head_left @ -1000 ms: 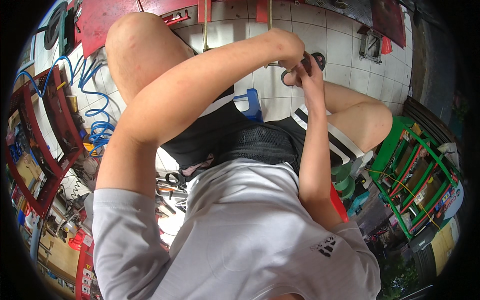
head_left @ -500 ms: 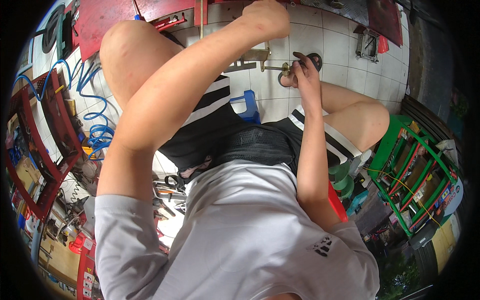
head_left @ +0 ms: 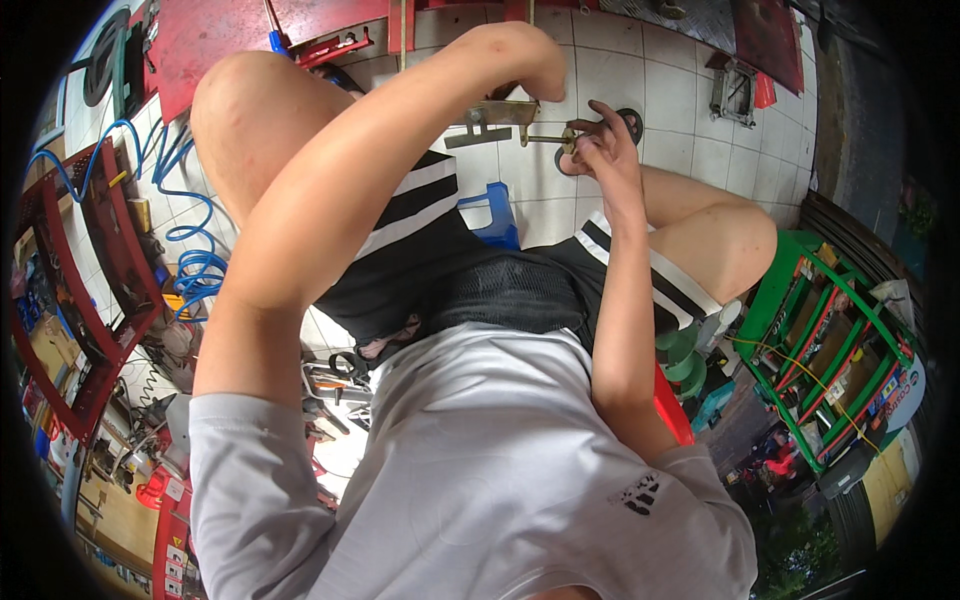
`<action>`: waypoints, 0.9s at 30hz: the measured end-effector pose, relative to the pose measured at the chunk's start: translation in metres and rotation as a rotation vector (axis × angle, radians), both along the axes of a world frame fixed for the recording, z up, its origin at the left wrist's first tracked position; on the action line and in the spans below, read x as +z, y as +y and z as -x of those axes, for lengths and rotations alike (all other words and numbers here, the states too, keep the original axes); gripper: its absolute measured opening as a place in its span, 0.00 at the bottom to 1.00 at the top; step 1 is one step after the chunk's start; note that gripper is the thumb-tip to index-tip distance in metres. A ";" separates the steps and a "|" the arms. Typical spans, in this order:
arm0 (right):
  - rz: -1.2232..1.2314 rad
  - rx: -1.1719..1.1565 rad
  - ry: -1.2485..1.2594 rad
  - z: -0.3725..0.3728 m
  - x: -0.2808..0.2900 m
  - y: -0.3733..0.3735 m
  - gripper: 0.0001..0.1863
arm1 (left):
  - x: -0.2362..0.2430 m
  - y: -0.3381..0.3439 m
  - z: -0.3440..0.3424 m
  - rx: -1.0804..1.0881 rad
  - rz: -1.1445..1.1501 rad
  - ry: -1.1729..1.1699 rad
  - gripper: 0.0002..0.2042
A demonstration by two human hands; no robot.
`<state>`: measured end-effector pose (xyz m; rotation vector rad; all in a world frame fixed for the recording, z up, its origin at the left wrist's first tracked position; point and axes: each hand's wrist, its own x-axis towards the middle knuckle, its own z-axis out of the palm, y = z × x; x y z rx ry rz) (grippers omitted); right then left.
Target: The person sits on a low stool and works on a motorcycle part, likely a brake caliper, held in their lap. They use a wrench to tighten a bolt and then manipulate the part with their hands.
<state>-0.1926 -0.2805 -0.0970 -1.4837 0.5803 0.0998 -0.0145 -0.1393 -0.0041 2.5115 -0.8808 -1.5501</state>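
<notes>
Ahead of me, a brass-coloured metal bracket (head_left: 512, 112) juts out by the red platform, with a short threaded rod (head_left: 545, 139) running from it to the right. At the rod's end is a knob (head_left: 569, 140), and the thumb and fingers of my right hand (head_left: 608, 155) close around it, the forefinger raised. My left arm reaches across to the right. My left hand (head_left: 545, 65) bends down at the wrist just above the bracket; its fingers are hidden behind the hand, so what they touch does not show.
A red platform (head_left: 205, 65) spans the far side. Between my knees stands a blue stool (head_left: 498, 215). Coiled blue hose (head_left: 200, 270) and a red rack (head_left: 95, 280) are at left; a green shelf cart (head_left: 835, 340) is at right. A small metal stand (head_left: 735, 92) sits at far right.
My left hand has come down and slightly toward me, closer to the bracket. On the knob, the fingers of my right hand have shifted a little, with the forefinger now lifted higher.
</notes>
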 end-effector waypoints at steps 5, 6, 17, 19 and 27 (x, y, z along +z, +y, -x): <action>0.045 0.077 0.083 -0.002 -0.004 -0.006 0.28 | -0.011 0.007 -0.004 -0.169 0.032 0.095 0.19; 0.021 0.043 0.070 -0.002 -0.006 -0.005 0.28 | -0.011 0.007 -0.004 -0.208 0.054 0.086 0.18; 0.128 0.114 0.091 -0.003 0.001 -0.003 0.24 | -0.007 0.008 0.000 -0.258 0.083 -0.036 0.16; 0.112 0.064 0.111 0.001 -0.005 -0.008 0.23 | -0.005 0.008 0.001 -0.265 0.095 -0.057 0.15; -0.052 -0.044 0.134 0.004 -0.003 -0.006 0.27 | -0.002 0.007 0.002 -0.289 0.150 -0.113 0.11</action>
